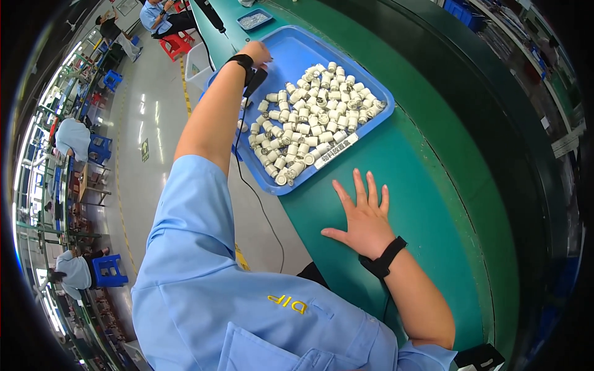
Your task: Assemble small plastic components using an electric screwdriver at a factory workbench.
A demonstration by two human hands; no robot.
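Note:
My left hand [257, 54] reaches over the far left end of a blue plastic tray [294, 46], near the thin metal tip of a black pen-shaped tool [210, 15]. Its fingers look curled, and what they hold, if anything, is hidden. Many small white cylindrical parts [303, 114] with metallic ends lie heaped in the tray. On the green tabletop, nearer than the tray, my right hand [369, 221] rests with its fingers spread and nothing in them. Both wrists wear black bands, and a black block [255, 81] with a thin cable shows by the left one.
Beyond the large tray sits a smaller blue tray [254, 20] of tiny pieces. A white bin [199, 65] stands left of the table. The thin black cable [260, 207] hangs past the table's left edge. Other people sit and stand at benches farther left, near blue stools [110, 270].

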